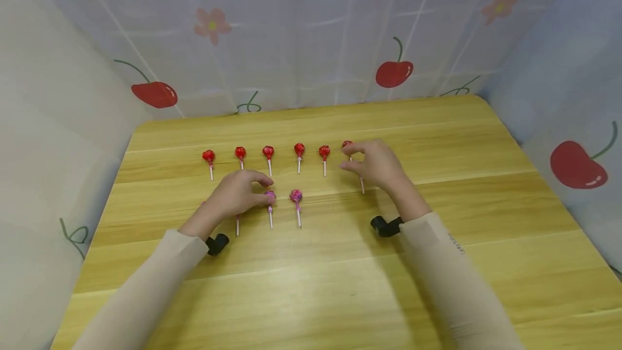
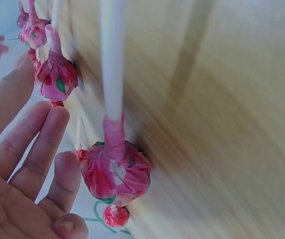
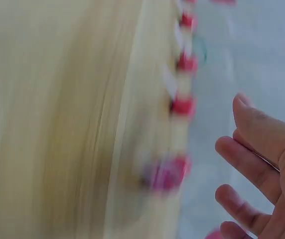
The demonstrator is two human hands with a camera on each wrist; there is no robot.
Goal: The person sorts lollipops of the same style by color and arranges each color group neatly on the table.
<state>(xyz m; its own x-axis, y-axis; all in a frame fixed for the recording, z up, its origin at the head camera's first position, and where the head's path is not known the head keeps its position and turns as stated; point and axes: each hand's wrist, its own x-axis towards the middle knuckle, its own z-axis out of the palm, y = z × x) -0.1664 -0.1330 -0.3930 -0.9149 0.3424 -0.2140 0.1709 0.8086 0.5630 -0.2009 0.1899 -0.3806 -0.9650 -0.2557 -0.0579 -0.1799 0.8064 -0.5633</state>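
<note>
My left hand (image 1: 238, 193) hovers over the front row of pink-and-purple wrapped lollipops. Its thumb overlaps the head of one lollipop (image 1: 270, 217) in the head view; whether they touch I cannot tell. In the left wrist view, loosely bent fingers (image 2: 38, 154) are beside a pink lollipop (image 2: 117, 172) and hold nothing. To the right, my right hand (image 1: 376, 163) has thumb and fingers apart above a lollipop whose stick (image 1: 362, 185) shows below it. A red lollipop (image 1: 347, 145) peeks out past its fingertips. The right wrist view shows a blurred purple-pink lollipop (image 3: 165, 174) apart from the hand.
Several red lollipops (image 1: 299, 149) form a back row, sticks toward me. Another pink-and-purple lollipop (image 1: 296, 196) lies right of my left hand. The wooden table (image 1: 311, 285) meets a cherry-printed curtain (image 1: 301, 42) at the back. Black wrist-mounted pieces (image 1: 385, 227) sit below the hands.
</note>
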